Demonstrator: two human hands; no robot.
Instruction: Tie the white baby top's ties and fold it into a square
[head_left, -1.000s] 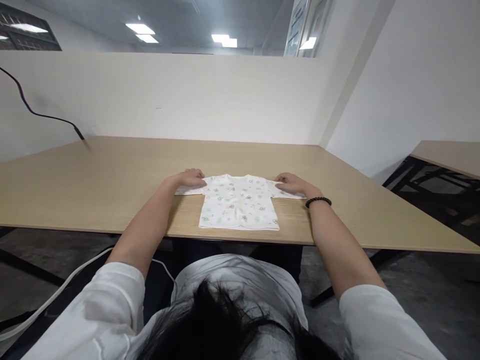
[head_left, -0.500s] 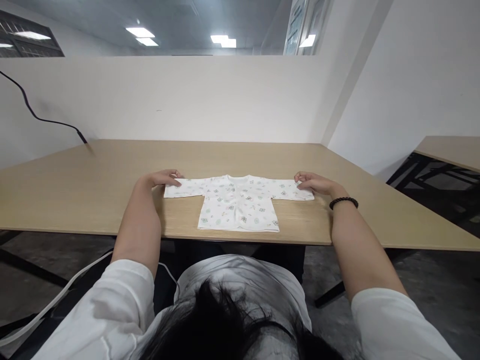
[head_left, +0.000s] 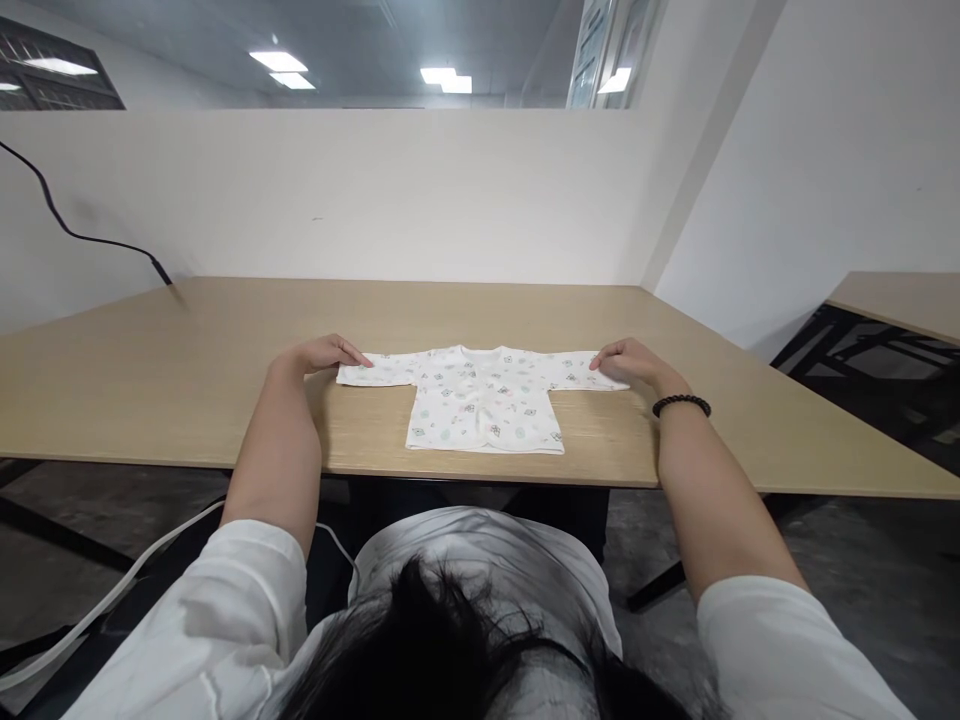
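Note:
A small white long-sleeved baby shirt (head_left: 484, 400) with a scattered print lies flat on the wooden table (head_left: 225, 320), its neckline away from me and its hem close to the near edge. Both sleeves stretch out to the sides. On the left sleeve, near its cuff, my left hand (head_left: 328, 353) has its fingertips closed together on the upper edge of the cloth. My right hand (head_left: 634, 362), with a dark beaded bracelet on its wrist, is closed on the right sleeve and covers part of its cuff end.
A white partition wall (head_left: 420, 200) rises behind the table, with glass above it. At the far left corner hangs a black cable (head_left: 97, 240). Another table (head_left: 900, 300) stands to the right, and a white cable (head_left: 135, 565) runs at lower left.
The baby shirt has shifted slightly away from me and to the right. The left fingertips have moved inward along their sleeve, and the fingers of both hands have drawn closer together.

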